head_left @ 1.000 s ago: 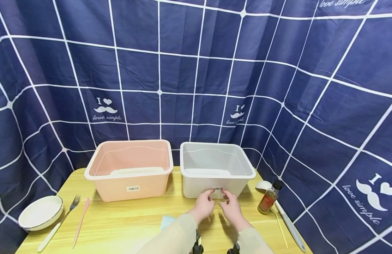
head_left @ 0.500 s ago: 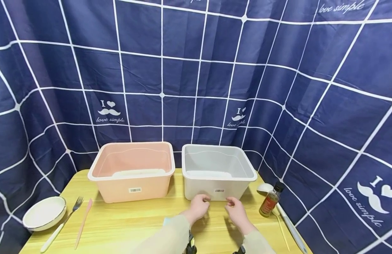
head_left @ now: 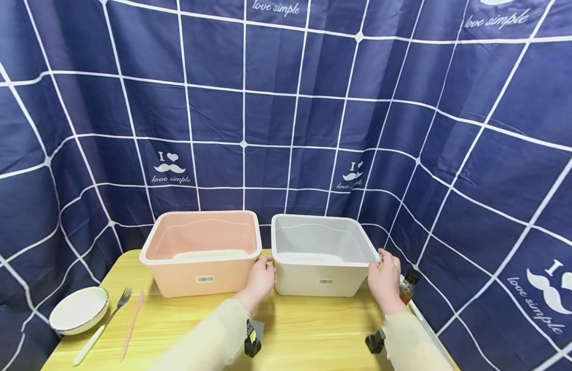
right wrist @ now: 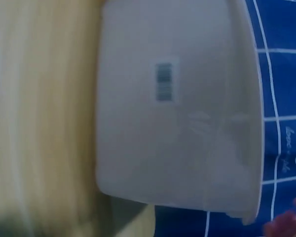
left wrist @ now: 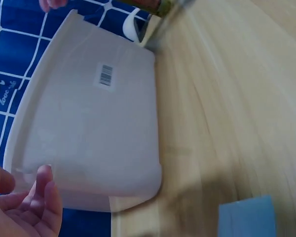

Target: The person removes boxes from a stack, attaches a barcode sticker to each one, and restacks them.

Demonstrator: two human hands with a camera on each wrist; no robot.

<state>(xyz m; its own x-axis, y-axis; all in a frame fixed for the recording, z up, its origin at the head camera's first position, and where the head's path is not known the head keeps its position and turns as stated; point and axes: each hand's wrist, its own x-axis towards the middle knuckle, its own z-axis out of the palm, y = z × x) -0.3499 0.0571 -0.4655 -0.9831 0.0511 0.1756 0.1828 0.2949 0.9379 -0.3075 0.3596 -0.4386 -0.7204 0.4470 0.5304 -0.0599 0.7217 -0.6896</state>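
Observation:
A light grey plastic bin (head_left: 323,280) with a barcode sticker stands on the wooden table. My left hand (head_left: 261,278) is at its front left corner, in the gap beside a pink bin (head_left: 204,282). In the left wrist view, the loosely bent fingers (left wrist: 43,195) overlap the grey bin's rim corner. At the front right corner is my right hand (head_left: 384,275), its fingers raised beside the rim. The right wrist view shows those fingers (right wrist: 286,224) blurred, just past the bin's corner.
On the left lie a white bowl (head_left: 79,310), a fork (head_left: 102,327) and a pink knife (head_left: 132,325). A dark-capped bottle (head_left: 408,285) is partly hidden behind my right hand. A light blue piece (left wrist: 247,217) lies near my left forearm. A blue curtain (head_left: 276,118) hangs behind.
My hands have spread apart from the grey bin's front, the left going left and the right going right, both rising to its rim corners. The bins stay in place; the head view has shifted slightly.

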